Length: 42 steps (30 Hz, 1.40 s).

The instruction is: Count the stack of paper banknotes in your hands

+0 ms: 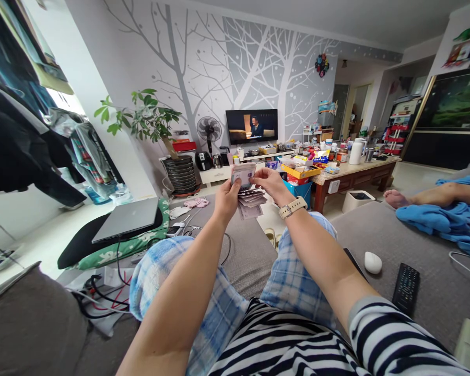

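Observation:
In front of me, my left hand (227, 197) is closed round a stack of banknotes (243, 172), its thumb pressed on the face of the front note. My right hand (272, 183) pinches the stack's right edge with thumb and fingertips. A beige-strapped watch (293, 208) is on my right wrist. Below the hands, more banknotes (251, 210) fan out and hang downward; whether they lie on the sofa or are held cannot be made out. Both forearms reach forward over my knees in blue plaid trousers (215, 308).
I sit on a grey sofa (246, 250). Left lie a laptop (127, 219) on a green cushion and tangled cables (102, 292). Right are a white mouse (373, 262), a remote control (406, 287) and another person's bare leg (434, 197). A cluttered coffee table (348, 169) stands ahead.

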Available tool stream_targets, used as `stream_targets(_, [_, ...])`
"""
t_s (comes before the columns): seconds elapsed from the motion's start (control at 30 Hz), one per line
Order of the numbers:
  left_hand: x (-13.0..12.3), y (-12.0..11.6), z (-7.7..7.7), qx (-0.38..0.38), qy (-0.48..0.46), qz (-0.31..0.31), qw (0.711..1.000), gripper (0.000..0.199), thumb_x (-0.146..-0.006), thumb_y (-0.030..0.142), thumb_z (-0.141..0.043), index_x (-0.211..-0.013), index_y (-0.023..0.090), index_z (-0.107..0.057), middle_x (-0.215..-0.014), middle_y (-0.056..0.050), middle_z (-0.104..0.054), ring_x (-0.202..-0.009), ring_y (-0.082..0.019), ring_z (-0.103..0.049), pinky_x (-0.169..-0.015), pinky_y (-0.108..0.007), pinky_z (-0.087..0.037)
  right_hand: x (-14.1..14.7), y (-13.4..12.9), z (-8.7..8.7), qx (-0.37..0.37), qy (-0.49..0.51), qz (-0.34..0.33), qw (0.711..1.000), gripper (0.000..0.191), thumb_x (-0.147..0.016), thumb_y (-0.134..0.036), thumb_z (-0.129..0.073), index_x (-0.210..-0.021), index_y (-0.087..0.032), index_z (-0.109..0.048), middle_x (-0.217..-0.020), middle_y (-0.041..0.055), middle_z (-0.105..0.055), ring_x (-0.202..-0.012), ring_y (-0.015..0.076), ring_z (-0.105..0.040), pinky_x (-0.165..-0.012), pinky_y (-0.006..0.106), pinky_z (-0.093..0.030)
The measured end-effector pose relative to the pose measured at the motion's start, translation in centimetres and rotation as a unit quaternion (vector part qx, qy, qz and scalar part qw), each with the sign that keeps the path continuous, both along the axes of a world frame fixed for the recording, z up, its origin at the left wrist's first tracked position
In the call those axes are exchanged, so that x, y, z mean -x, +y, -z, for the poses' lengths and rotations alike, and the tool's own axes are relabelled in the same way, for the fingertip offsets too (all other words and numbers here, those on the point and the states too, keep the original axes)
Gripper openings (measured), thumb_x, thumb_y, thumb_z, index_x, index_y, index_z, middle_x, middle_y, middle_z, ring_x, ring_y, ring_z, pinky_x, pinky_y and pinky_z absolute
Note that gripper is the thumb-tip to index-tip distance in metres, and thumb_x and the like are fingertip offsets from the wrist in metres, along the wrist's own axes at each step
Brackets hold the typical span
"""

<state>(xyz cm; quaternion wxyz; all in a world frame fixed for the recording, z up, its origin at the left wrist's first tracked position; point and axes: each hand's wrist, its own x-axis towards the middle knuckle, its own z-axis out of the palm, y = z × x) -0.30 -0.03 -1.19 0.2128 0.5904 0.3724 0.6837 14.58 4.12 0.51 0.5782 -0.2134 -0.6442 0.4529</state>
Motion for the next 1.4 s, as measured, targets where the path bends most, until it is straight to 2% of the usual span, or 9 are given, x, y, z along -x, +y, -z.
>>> stream_targets(0.1, [-0.06, 0.05, -0.06, -0.002, -0.016, 0.004, 1.0, 0.031, -0.071, 0.044, -0.062, -0.075, 0.014, -0.066, -0.07, -0.002, -0.062, -0.072, -0.017, -0.056, -0.066, -0.026, -0.042, 0.04, -0.24, -0.12, -0.005, 0.015, -0.016, 1.0, 0.032, -0.053, -0.033, -0.076, -0.068, -0.015, -0.054, -0.061, -0.0028, -0.055, -0.056, 0.0094, -0.049, -0.057, 0.025, -0.039])
stream_targets(0.33, [-0.41, -0.2, -0.46, 0.024, -0.093, 0.078, 0.992, 0.034, -0.067, 0.041, -0.065, -0.087, 0.013, -0.067, -0.075, -0.004, -0.066, -0.072, -0.017, -0.058, -0.071, -0.029, -0.045, 0.18, -0.17, 0.04, -0.021, -0.004, -0.018, 1.0, 0.035, -0.055, -0.037, -0.076, -0.07, -0.017, -0.052, -0.06, -0.0042, -0.052, -0.055, 0.008, -0.043, -0.053, 0.022, -0.032])
stream_targets(0.5, [-0.61, -0.51, -0.76, 0.029, -0.123, 0.069, 0.99, 0.032, -0.064, 0.039, -0.069, -0.084, 0.013, -0.067, -0.075, -0.004, -0.067, -0.071, -0.017, -0.059, -0.071, -0.029, -0.045, 0.09, -0.23, 0.05, -0.019, -0.004, -0.011, 1.0, 0.04, -0.056, -0.038, -0.075, -0.081, -0.019, -0.051, -0.058, -0.006, -0.051, -0.051, 0.0074, -0.039, -0.05, 0.022, -0.029])
stream_targets(0.67, [-0.49, -0.31, -0.72, 0.023, -0.128, 0.062, 0.99, 0.031, -0.061, 0.036, -0.07, -0.083, 0.013, -0.067, -0.073, -0.004, -0.067, -0.069, -0.017, -0.059, -0.07, -0.029, -0.045, 0.26, -0.17, 0.09, -0.038, -0.025, -0.015, 0.999, 0.037, -0.054, -0.038, -0.076, -0.069, -0.017, -0.05, -0.058, -0.0055, -0.047, -0.053, 0.0071, -0.039, -0.051, 0.022, -0.03])
stream_targets(0.8, [-0.35, -0.15, -0.62, 0.02, -0.119, 0.054, 0.991, 0.034, -0.06, 0.036, -0.071, -0.084, 0.013, -0.066, -0.076, -0.005, -0.067, -0.071, -0.018, -0.06, -0.071, -0.03, -0.046, 0.31, 0.02, 0.19, -0.029, -0.031, 0.002, 0.999, 0.039, -0.052, -0.038, -0.076, -0.072, -0.017, -0.05, -0.06, -0.0053, -0.048, -0.056, 0.0083, -0.042, -0.052, 0.022, -0.032])
stream_targets(1.0, [-0.57, -0.28, -0.64, 0.019, -0.119, 0.072, 0.99, 0.032, -0.06, 0.034, -0.07, -0.085, 0.014, -0.067, -0.08, -0.005, -0.068, -0.074, -0.018, -0.061, -0.075, -0.032, -0.046, 0.12, 0.21, 0.21, -0.019, -0.034, 0.048, 0.998, 0.038, -0.059, -0.046, -0.072, -0.071, -0.016, -0.052, -0.06, -0.0035, -0.05, -0.054, 0.0081, -0.041, -0.05, 0.022, -0.03])
stream_targets(1.27, [-0.61, -0.16, -0.64, 0.026, -0.138, 0.072, 0.987, 0.032, -0.063, 0.038, -0.069, -0.084, 0.014, -0.066, -0.077, -0.005, -0.067, -0.074, -0.018, -0.061, -0.071, -0.031, -0.047, 0.16, 0.41, 0.23, -0.036, -0.046, 0.046, 0.997, 0.039, -0.06, -0.051, -0.07, -0.063, -0.017, -0.051, -0.054, -0.0045, -0.045, -0.049, 0.0076, -0.036, -0.048, 0.023, -0.026])
stream_targets(1.4, [-0.3, 0.49, -0.48, 0.022, -0.174, 0.082, 0.981, 0.032, -0.067, 0.041, -0.064, -0.085, 0.015, -0.065, -0.072, -0.003, -0.066, -0.071, -0.017, -0.062, -0.068, -0.029, -0.047, 0.15, -0.01, 0.05, -0.031, -0.018, 0.019, 0.999, 0.04, -0.059, -0.05, -0.071, -0.064, -0.018, -0.049, -0.056, -0.0046, -0.045, -0.05, 0.0071, -0.035, -0.048, 0.023, -0.026])
